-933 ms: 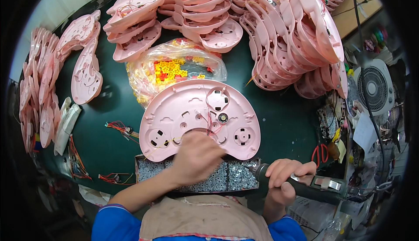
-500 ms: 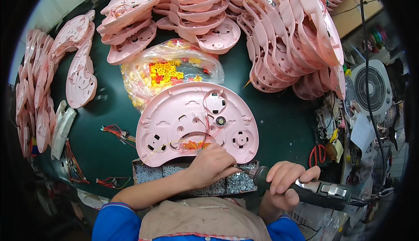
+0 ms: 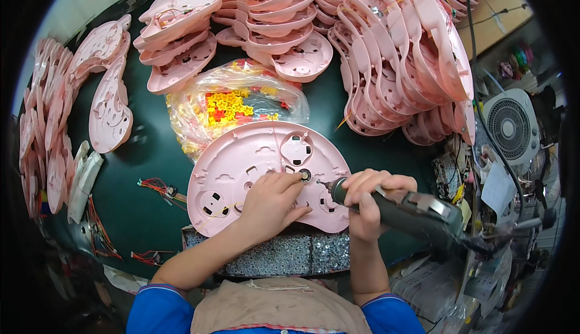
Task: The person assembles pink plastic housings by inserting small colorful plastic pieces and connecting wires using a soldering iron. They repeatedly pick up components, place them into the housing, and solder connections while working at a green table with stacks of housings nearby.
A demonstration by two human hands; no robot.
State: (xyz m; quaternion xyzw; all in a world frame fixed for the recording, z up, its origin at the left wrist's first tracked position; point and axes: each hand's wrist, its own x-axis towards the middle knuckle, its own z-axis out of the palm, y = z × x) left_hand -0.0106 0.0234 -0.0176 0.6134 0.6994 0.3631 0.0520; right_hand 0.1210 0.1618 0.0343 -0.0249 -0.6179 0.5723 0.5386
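Note:
A pink curved plastic shell (image 3: 241,146) lies hollow side up in front of me. My left hand (image 3: 272,201) rests over its middle, fingers stretched and thumb apart, with the fingertips at a small round black part (image 3: 306,175), which looks like a speaker. My right hand (image 3: 374,198) is wrapped around a dark electric screwdriver (image 3: 411,213). The bit points left, over the shell's right part, close to the black part. Whether a screw sits on the bit is too small to tell. Thin wires (image 3: 276,146) run across the shell; my left hand hides the orange piece there.
An open box of small metal screws (image 3: 266,258) sits at the shell's near edge. Behind is a plastic bag of yellow and red pieces (image 3: 229,107). Stacked pink shells (image 3: 399,56) line the back and left. Wired parts (image 3: 163,186) lie left; a fan (image 3: 512,125) stands right.
My left hand has left the screwdriver's tip and moved up onto the shell by the black part. My right hand has brought the screwdriver up and left over the shell.

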